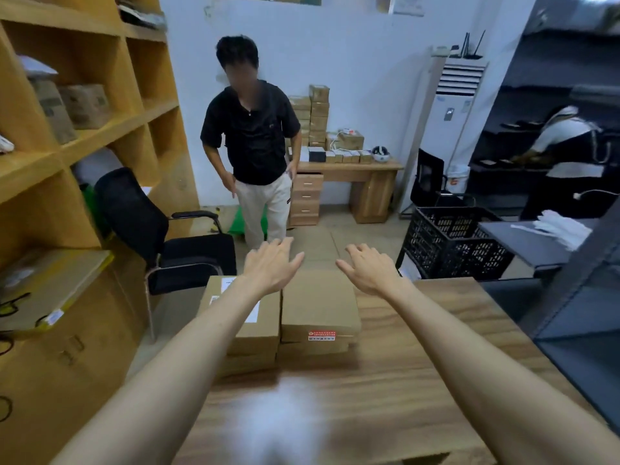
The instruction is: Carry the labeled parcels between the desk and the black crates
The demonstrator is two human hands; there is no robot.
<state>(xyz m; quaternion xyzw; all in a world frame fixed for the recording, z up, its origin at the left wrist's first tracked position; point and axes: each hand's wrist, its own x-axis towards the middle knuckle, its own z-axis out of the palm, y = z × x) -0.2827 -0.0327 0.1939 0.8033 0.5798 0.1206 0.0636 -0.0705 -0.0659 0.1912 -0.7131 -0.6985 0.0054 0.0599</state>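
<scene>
Two stacks of brown cardboard parcels stand side by side at the far end of the wooden desk [419, 380]. The left parcel stack [258, 330] bears white labels on top. The right parcel stack [318, 307] has a red and white sticker on its front face. My left hand [271, 266] hovers over the far edge of the left stack with fingers spread. My right hand [367, 266] hovers past the right stack's far corner, fingers also spread. Neither hand holds anything. The black crates [453, 243] stand stacked on the floor beyond the desk's right corner.
A person in a black shirt [251, 135] stands just past the desk. A black office chair [161, 229] is at the left by tall wooden shelves [84, 129]. A second desk with boxes [352, 166] sits at the back wall. Another person bends over at the far right.
</scene>
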